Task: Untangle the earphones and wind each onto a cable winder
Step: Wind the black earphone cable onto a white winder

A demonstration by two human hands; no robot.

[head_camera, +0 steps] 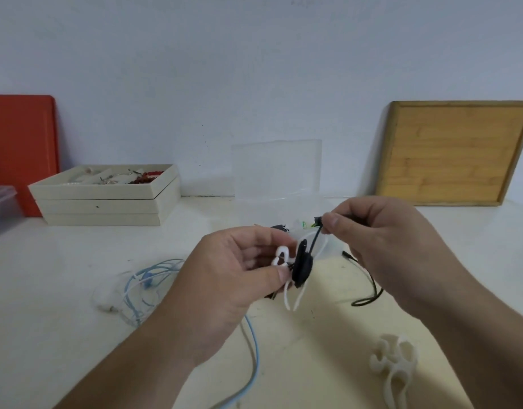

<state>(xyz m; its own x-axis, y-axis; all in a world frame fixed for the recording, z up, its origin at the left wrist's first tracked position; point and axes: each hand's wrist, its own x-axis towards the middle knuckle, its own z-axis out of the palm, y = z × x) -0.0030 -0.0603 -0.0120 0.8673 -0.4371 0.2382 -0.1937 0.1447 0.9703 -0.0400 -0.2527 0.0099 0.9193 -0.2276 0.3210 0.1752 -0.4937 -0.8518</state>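
Your left hand (pixel 236 278) grips the white winder (pixel 283 261), half hidden; your right hand (pixel 381 246) pinches the black cable (pixel 315 239), its plug obscured.

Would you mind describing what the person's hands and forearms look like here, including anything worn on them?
Both the left hand and the right hand are bare, with no gloves, rings, watch or bracelets showing. Both forearms are uncovered up to the picture's edge; no sleeve is in view. The visible nails are short and unpainted. No markings show.
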